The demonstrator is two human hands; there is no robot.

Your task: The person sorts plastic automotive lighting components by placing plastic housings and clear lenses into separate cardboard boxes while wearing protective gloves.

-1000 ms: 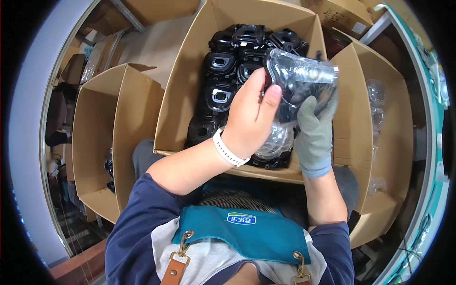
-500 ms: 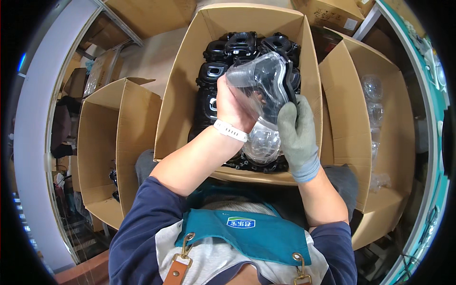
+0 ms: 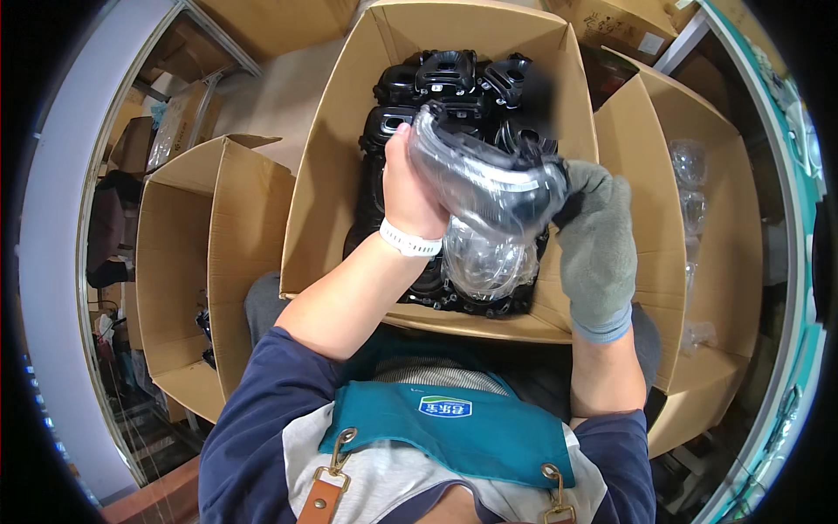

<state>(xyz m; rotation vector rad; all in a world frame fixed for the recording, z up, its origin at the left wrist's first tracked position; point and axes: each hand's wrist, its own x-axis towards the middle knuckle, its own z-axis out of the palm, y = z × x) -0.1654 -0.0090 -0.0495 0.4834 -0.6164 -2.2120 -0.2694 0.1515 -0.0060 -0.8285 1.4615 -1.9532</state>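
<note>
Over the box I hold a headlight-like piece [image 3: 493, 179], a curved clear plastic cover with a black part along its far side. My left hand [image 3: 410, 192], bare and with a white wristband, is closed round its left end. My right hand [image 3: 598, 240], in a grey glove, grips the right end at the black part; its fingertips are partly hidden. Just below the piece, a rounded clear cover [image 3: 491, 262] rests on the black parts in the box. Several glossy black housings [image 3: 445, 72] fill the large cardboard box [image 3: 327, 175] beneath my hands.
At the right stands an open carton [image 3: 642, 227] with several clear covers [image 3: 691, 210] along its side. Another open carton [image 3: 179, 271] at the left holds some dark parts. A closed cardboard box [image 3: 602, 26] sits at the far right. A teal-edged shelf [image 3: 790, 349] runs along the right.
The held piece has turned from upright to lying across, its black part now facing away. My right hand has moved right, and my left hand slightly left.
</note>
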